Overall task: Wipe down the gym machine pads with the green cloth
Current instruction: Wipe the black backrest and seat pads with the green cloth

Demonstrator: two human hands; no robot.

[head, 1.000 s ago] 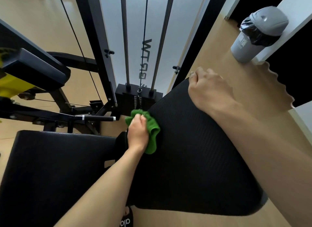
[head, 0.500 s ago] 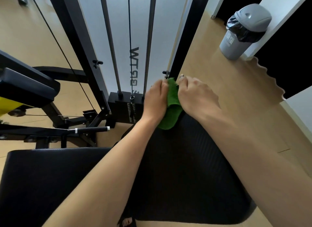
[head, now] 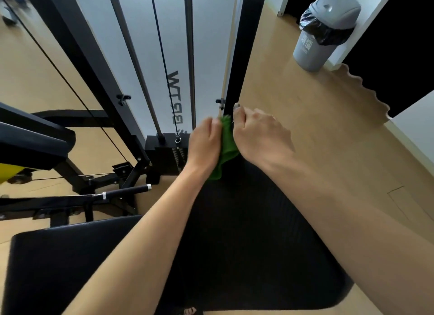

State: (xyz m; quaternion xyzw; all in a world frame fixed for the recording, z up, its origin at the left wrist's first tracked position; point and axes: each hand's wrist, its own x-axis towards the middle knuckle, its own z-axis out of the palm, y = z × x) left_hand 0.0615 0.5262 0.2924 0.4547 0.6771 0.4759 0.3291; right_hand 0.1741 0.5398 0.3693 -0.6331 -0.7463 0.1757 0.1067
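The green cloth (head: pixel 227 145) hangs between my two hands at the far top edge of the ribbed black back pad (head: pixel 253 244). My left hand (head: pixel 204 145) grips the cloth's left side. Against its right side my right hand (head: pixel 260 136) is closed on the cloth too, thumb pointing up. The cloth's lower corner droops onto the pad's top. A smooth black seat pad (head: pixel 58 267) lies at the lower left, beside my left forearm.
Behind the pads stand the machine's black frame (head: pixel 77 56), steel guide rods, cable and weight stack (head: pixel 166 152). A handle bar (head: pixel 126 190) sticks out at the left. A grey bin (head: pixel 321 30) with a black liner stands on the wooden floor at the upper right.
My left hand carried the cloth from the pad's left side up to its top edge, where my right hand took hold of it as well. Since half a second ago, little has shifted.
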